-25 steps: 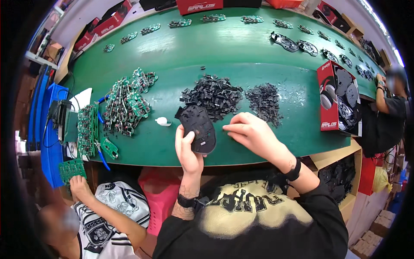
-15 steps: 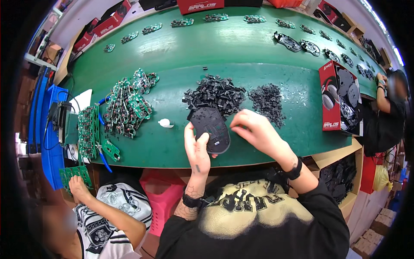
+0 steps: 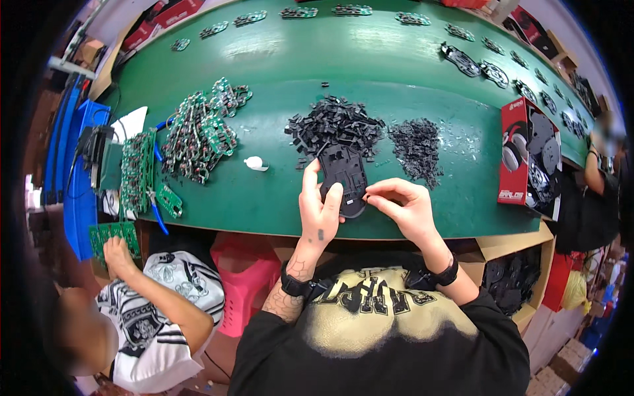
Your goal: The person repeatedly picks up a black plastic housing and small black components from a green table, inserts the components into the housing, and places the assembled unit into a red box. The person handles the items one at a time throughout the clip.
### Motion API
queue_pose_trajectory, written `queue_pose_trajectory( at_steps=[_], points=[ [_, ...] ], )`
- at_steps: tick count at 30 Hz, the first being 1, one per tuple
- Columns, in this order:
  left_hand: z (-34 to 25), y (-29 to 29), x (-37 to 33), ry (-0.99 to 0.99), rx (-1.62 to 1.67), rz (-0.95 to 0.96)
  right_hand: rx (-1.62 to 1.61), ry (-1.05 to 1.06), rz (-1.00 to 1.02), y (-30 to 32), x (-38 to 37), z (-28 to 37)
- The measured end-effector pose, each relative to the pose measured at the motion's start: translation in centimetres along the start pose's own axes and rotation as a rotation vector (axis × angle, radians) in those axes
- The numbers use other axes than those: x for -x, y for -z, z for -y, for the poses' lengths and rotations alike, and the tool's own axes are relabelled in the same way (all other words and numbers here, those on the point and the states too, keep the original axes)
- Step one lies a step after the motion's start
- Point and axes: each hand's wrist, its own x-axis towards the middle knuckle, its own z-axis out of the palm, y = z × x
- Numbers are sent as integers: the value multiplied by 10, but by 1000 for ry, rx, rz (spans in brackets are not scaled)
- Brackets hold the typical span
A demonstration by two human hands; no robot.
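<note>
Black shell (image 3: 343,173): held over the near part of the green bench (image 3: 264,214), its far end just overlapping the near edge of the pile of black pieces (image 3: 338,125) in this view; whether it touches bench or pile, I cannot tell.
Shell's long axis: runs from between 11 and 12 o'clock down to between 5 and 6; the rounded end points toward the person, the squarer end toward the pile, and the ribbed face is turned up.
Left hand (image 3: 319,208): grasping the shell from 7 to 8 o'clock, thumb on the ribbed face, a forefinger along the left edge.
Right hand (image 3: 408,206): between 3 and 4 o'clock of the shell, thumb and forefinger drawn together at its right edge; whether they pinch a small piece or touch the shell, I cannot tell.
Step in hand: seemingly close fingertip work at the shell's 4 o'clock edge.
Next move: in my judgement, calls for a steady left hold and small, careful right fingertip movements, without tipping the shell.
Pile of tiny bits (image 3: 416,148): at 2 o'clock from the shell.
Heap of circuit boards (image 3: 198,138): between 9 and 10 o'clock.
Red box (image 3: 512,185): near 3 o'clock, well apart.
</note>
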Motion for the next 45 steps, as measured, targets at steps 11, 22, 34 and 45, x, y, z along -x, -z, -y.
queue_pose_trajectory(
  at_steps=[11,22,34,45],
  points=[
    [0,-5,3,-48,-164,-69,265,285,107,8,-17,-11],
    [5,-4,2,-30,-220,-34,326,334,64,2,-16,-15],
    [3,5,-3,-56,62,52,277,235,-53,13,-36,7],
    [6,-1,2,-106,50,-52,871,307,2,18,-58,14]
  ],
)
